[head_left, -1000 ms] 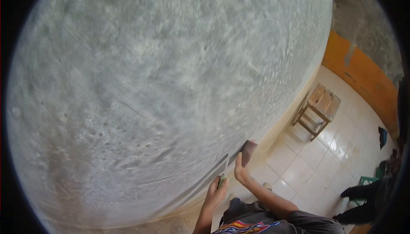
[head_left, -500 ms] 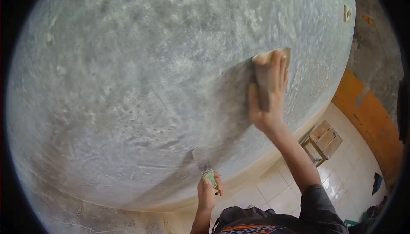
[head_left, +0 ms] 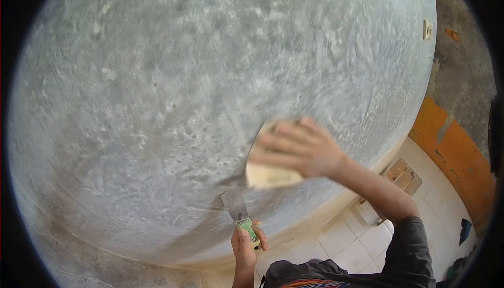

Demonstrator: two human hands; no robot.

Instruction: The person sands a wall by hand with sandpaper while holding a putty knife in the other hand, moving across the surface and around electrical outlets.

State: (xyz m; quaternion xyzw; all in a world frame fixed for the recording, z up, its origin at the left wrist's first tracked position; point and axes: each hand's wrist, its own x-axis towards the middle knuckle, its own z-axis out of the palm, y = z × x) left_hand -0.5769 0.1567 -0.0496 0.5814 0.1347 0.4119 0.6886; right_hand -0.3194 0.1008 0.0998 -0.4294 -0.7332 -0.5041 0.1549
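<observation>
My left hand (head_left: pixel 245 247) is closed around the green and cream handle of a putty knife (head_left: pixel 245 227). Its wide metal blade points up, close to the grey wall (head_left: pixel 173 93). Higher up and to the right, my right hand (head_left: pixel 300 149) lies with its fingers spread over a cream-backed sheet of sandpaper (head_left: pixel 273 177), holding it flat against the wall. Motion blurs these fingers, and the palm side is hidden. The wall's surface is mottled, with whitish patches, small pits and ridges.
A small wooden stool (head_left: pixel 403 176) stands on the white tiled floor (head_left: pixel 357 246) at the right, partly behind my right forearm. An orange painted band (head_left: pixel 446 146) runs along the side wall. A socket plate (head_left: pixel 427 29) sits at the upper right.
My right hand has swept down and left with the sandpaper, turning so its fingers point left. The left hand and putty knife have shifted slightly left and down in view.
</observation>
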